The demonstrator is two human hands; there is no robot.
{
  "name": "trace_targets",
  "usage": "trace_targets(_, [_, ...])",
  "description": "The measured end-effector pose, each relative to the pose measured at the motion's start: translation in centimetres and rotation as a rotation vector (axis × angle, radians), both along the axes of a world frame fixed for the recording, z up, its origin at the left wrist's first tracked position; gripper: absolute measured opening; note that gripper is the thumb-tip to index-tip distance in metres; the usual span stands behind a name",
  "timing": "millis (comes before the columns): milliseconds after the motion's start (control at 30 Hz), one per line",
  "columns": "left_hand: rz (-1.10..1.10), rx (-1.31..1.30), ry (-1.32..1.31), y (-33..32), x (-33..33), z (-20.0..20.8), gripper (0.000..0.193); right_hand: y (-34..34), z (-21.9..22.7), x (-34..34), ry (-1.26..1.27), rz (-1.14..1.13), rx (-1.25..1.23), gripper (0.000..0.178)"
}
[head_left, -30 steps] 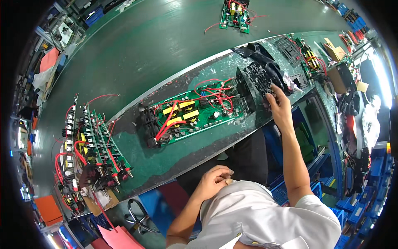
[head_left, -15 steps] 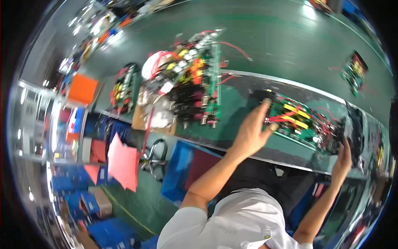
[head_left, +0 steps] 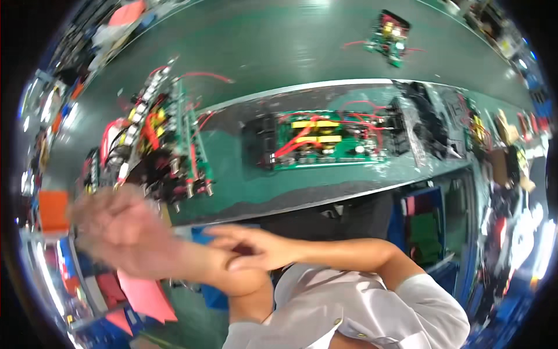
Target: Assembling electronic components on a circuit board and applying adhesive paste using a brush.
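A long green circuit board lies on the bench, with yellow-wrapped parts, red wires and a black block at its left end. My left hand is raised at the left, palm showing and smeared by motion, in front of the lower edge of a pile of circuit boards. Its fingers cannot be made out. Across my left forearm reaches my right hand, fingers stretched and thumb apart, touching the forearm near the elbow and holding nothing.
Black plastic film lies right of the board. A smaller circuit board sits at the back. Below the bench are pink sheets, and a blue bin stands at the right. An orange box is at far left.
Both hands have left the ends of the long circuit board. My left hand has swung left, and my right has come across to the left forearm. The view has turned right.
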State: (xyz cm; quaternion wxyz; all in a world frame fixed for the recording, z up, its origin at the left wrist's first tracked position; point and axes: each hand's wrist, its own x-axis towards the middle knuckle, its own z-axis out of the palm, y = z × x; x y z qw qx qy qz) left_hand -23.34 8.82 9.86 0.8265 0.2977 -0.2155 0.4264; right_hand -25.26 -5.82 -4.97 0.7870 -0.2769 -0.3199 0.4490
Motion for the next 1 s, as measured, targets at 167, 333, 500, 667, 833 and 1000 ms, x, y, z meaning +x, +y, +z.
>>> trace_targets(167, [0.108, 0.105, -0.145, 8.0, -1.7, 2.9, 0.023, 1.7, -5.5, -2.7, 0.032, -0.007, -0.144, 0.058])
trace_targets(333, [0.27, 0.085, -0.235, 12.6, -4.2, 4.4, 0.017, 1.9, -5.2, -5.5, 0.621, 0.308, -0.221, 0.066])
trace_targets(500, [0.429, 0.114, -0.214, 14.9, -6.5, 4.8, 0.014, 2.1, -3.4, -9.0, 0.783, 0.762, -0.352, 0.087])
trace_targets(667, [0.908, 0.121, -0.044, 14.4, -6.4, 3.1, 0.021, 1.3, -1.8, -9.7, 0.711, 0.86, -0.658, 0.08])
trace_targets(833, [1.157, 0.149, 0.347, 17.0, -10.1, -2.5, 0.031, 2.4, -5.6, -7.7, 0.476, 0.679, -0.73, 0.054])
trace_targets(1000, [0.954, -0.093, 0.148, 19.1, -14.0, -3.5, 0.02, 5.5, -9.2, -8.0, 0.557, 0.669, -0.747, 0.045])
